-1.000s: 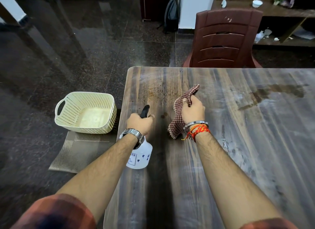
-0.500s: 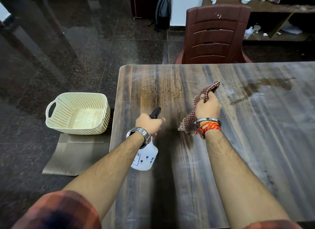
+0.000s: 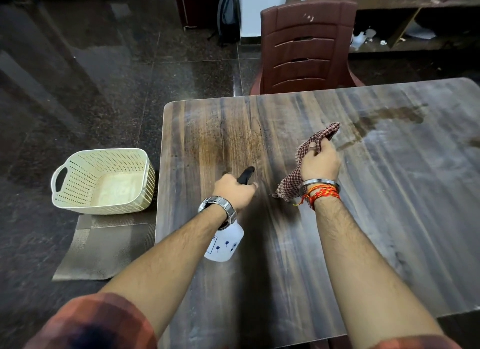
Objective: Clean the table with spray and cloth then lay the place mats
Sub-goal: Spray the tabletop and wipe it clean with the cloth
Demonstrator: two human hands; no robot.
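Spraying appears to be the step in hand: the left hand [image 3: 233, 192] grips a white translucent plastic spray bottle with a black trigger head [image 3: 226, 244], held over the dark streaked wooden table [image 3: 389, 218] near its left edge, nozzle aimed at a patch speckled with droplets [image 3: 233, 146]. The right hand [image 3: 320, 161] clutches a bunched red-and-white checked cloth [image 3: 291, 187] just beside the bottle; whether its lower corner touches the tabletop cannot be told. Cleaning looks barely begun: a dark wet smear [image 3: 389, 115] lies farther right, and dusty streaks cover most of the surface. Next, probably, the cloth must come down flat and sweep through the wetted patch. Open tabletop stretches to the right, while a brown plastic chair [image 3: 309, 50] stands against the far edge. Off the left edge, lower down, grey-brown woven place mats [image 3: 104, 250] lie under a cream perforated plastic basket [image 3: 78, 161], not yet laid.
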